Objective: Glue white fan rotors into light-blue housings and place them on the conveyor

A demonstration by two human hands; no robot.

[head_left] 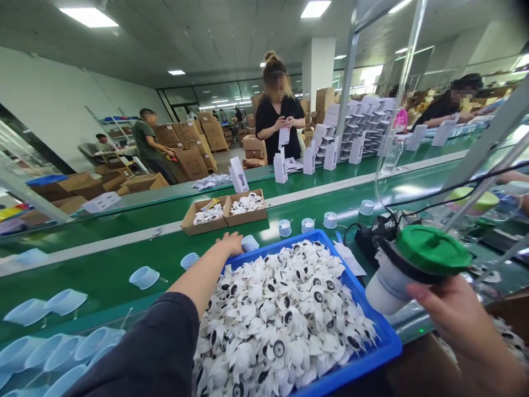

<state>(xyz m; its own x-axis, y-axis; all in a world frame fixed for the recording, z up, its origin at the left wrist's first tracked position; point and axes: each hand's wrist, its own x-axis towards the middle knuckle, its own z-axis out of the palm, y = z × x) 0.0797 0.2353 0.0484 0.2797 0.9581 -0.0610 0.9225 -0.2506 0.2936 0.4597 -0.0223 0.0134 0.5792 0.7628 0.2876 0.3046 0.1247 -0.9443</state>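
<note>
My left hand (230, 242) reaches over the far rim of a blue tray (392, 353), its fingers apart beside a small translucent cup (250, 243) on the green belt. Whether it touches the cup is unclear. The tray is heaped with white fan impellers (285, 303) with dark hubs. To the tray's right, my right hand (450, 303) is closed at the side of a white container (384, 281) with a black band and green lid. Its thumb lies in front of the container; the other fingers are partly hidden.
More translucent cups (144, 277) stand along the green belt (103, 275). Two cardboard trays (206, 225) of small white parts sit beyond. White boxes (281, 168) line the far side, where a person (281, 116) handles one. Cables (463, 184) and metal posts (347, 82) are at right.
</note>
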